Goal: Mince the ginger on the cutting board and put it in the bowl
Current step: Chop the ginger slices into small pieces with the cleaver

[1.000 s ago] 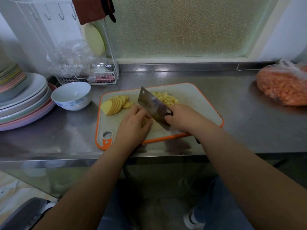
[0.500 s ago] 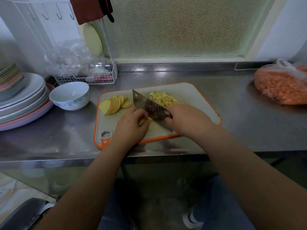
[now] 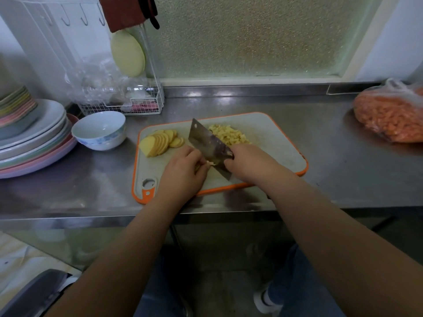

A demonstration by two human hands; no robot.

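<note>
Steel table [image 3: 320,124] under a frosted window [image 3: 251,35], orange-rimmed cutting board [image 3: 281,143] lying crosswise — right hand [image 3: 249,165] wrapped round the cleaver [image 3: 206,143], blade running near-right to far-left, left hand [image 3: 185,170] curled over ginger [image 3: 209,163] mid-board — sliced ginger [image 3: 162,141] far-left, bowl [image 3: 99,130] beside.

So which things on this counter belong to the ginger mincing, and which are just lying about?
In use: steel cleaver in right hand; left hand holding ginger; fanned ginger slices; minced ginger pile; orange-rimmed grey cutting board; white-and-blue bowl.
Lying about: stacked pastel plates; white wire rack; bag of orange food.
</note>
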